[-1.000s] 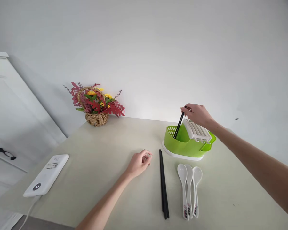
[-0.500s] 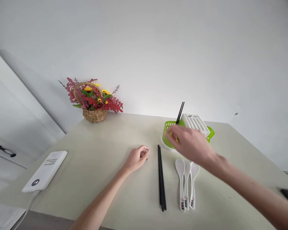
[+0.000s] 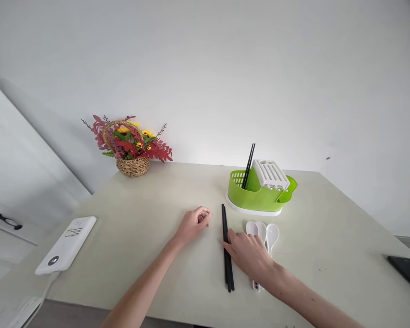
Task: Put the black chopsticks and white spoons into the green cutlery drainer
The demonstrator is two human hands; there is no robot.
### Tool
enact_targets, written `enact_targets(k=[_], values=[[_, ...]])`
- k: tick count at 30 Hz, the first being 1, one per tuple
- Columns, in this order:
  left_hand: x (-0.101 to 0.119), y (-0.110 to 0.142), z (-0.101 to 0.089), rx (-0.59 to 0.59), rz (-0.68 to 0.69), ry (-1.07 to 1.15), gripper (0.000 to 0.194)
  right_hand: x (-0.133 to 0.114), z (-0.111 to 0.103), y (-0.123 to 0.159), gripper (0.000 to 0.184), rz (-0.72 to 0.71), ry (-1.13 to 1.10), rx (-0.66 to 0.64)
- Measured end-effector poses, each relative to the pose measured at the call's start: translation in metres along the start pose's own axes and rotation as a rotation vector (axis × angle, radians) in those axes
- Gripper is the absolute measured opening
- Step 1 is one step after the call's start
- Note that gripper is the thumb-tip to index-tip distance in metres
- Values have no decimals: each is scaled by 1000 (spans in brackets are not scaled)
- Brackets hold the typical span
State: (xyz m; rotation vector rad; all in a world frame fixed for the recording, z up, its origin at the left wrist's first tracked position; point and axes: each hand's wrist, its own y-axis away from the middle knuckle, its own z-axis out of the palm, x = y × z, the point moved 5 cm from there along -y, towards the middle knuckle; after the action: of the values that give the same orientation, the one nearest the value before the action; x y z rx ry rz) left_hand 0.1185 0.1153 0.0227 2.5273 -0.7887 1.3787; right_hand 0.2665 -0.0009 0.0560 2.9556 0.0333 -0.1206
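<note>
Black chopsticks (image 3: 225,223) lie on the table, pointing away from me. My right hand (image 3: 251,255) reaches over them from the right, thumb and fingers closed about their middle. Under that hand and forearm, several white spoons (image 3: 272,233) are partly covered. My left hand (image 3: 194,224) rests on the table left of the chopsticks, fingers curled in, with nothing visible in them. Behind, a green utensil holder (image 3: 253,198) with a white slotted top and base has a pair of black chopsticks (image 3: 248,165) leaning upright in its left compartment.
A wicker basket of artificial flowers (image 3: 133,166) stands by the wall at the back left. On the left lies a white power bank (image 3: 68,243) with a cable. A black phone-like object (image 3: 407,269) lies at the right edge of the table (image 3: 328,228).
My right hand has let go of the chopsticks in the green holder and come down toward me to the chopsticks on the table. My left hand stays in place.
</note>
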Motion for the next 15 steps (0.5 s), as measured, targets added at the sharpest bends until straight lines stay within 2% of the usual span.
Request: enact_targets(k=[6,15], values=[[-1,-1,0,-8,14,-12,32,-1,3,5,40,36,-22,-88],[-1,-1,2,8,28,-35,31,-20,2,-3,27,45,-2,-82]])
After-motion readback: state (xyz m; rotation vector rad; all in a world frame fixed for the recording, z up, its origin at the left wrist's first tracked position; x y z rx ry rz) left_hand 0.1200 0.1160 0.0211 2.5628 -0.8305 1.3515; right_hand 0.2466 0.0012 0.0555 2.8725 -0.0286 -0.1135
